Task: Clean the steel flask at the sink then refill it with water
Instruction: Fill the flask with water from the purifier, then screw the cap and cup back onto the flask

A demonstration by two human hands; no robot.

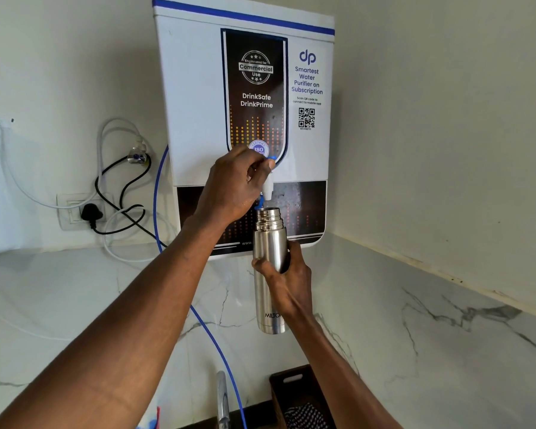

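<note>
A tall steel flask with no cap is held upright, its open threaded mouth right under the white and blue tap of a wall-mounted water purifier. My right hand grips the flask around its middle, fingers wrapped round the body. My left hand is raised to the tap, its fingers curled round the blue lever at the tap's top. Whether water is flowing cannot be seen.
A blue tube runs down the marble wall from the purifier. A black plug sits in a socket at left, with white and black cables looped above. Below are a chrome sink faucet and a dark wooden box holding a patterned cloth.
</note>
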